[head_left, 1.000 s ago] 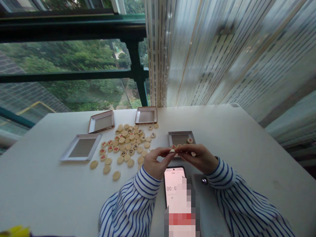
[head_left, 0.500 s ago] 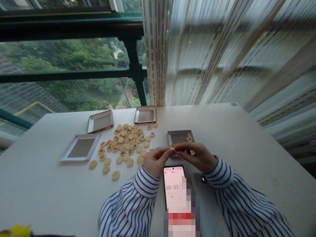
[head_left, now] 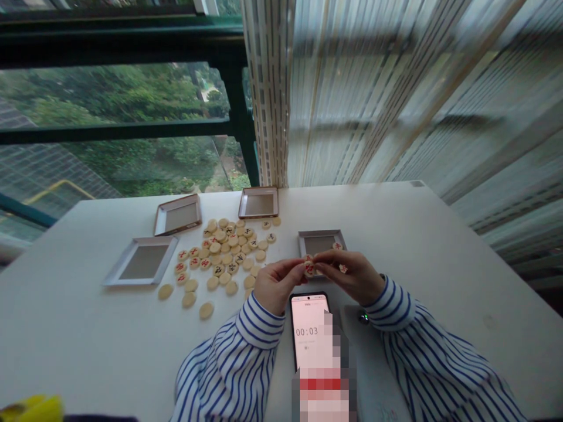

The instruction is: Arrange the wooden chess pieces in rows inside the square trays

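Between the fingertips of my left hand (head_left: 273, 287) and my right hand (head_left: 354, 274), a round Chinese chess piece (head_left: 309, 269) with a red character is pinched, its marked face toward me. Both hands are closed on its edges, above the near side of a shallow grey box (head_left: 320, 234). Several red-marked pieces lie in that box, partly hidden by my right hand. To the left, a loose heap of cream chess pieces (head_left: 227, 246) spreads over the table; some show red or black characters, others a blank face.
On the white table (head_left: 396, 234), a phone (head_left: 307, 316) showing 00:03 lies below my hands. Three more shallow boxes stand beyond and left of the heap: a white one (head_left: 115, 271), a brown-edged one (head_left: 177, 202) and another (head_left: 258, 189). A striped curtain (head_left: 343, 94) hangs behind.
The held piece has been turned so its red character now faces me more fully. My hands stay almost in place, and the view has shifted slightly.
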`<action>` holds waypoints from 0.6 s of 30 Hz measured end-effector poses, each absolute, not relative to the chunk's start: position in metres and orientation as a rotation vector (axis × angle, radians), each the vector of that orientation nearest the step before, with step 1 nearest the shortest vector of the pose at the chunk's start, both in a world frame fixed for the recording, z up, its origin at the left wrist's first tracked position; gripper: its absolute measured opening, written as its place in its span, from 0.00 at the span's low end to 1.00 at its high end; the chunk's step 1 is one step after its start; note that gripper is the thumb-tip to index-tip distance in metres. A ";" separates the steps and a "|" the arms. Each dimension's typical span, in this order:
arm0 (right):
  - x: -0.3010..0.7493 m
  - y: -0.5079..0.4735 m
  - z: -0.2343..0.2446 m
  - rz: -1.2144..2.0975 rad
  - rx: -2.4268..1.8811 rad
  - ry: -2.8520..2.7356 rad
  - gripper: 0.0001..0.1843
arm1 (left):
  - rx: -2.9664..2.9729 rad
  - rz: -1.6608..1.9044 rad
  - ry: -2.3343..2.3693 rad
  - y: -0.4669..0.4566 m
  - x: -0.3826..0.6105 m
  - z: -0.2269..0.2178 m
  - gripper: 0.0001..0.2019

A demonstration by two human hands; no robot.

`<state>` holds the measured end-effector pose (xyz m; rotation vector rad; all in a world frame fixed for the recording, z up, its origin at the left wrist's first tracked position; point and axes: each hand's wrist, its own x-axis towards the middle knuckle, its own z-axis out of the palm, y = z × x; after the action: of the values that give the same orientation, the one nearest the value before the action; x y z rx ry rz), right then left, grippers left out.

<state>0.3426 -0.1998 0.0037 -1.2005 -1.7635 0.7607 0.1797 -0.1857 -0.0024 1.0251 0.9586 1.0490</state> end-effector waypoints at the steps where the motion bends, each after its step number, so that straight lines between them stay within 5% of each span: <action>1: 0.342 -0.200 0.005 0.747 -1.201 -1.771 0.08 | 1.021 1.048 0.956 -0.186 0.180 -0.002 0.09; 18: 0.342 -0.199 0.007 0.437 -1.103 -1.991 0.12 | 0.884 1.031 0.966 -0.183 0.181 -0.012 0.14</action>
<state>0.3424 -0.1993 0.0070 -1.1032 -1.9906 0.4370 0.1809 -0.1830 -0.0117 0.8843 0.9659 1.0305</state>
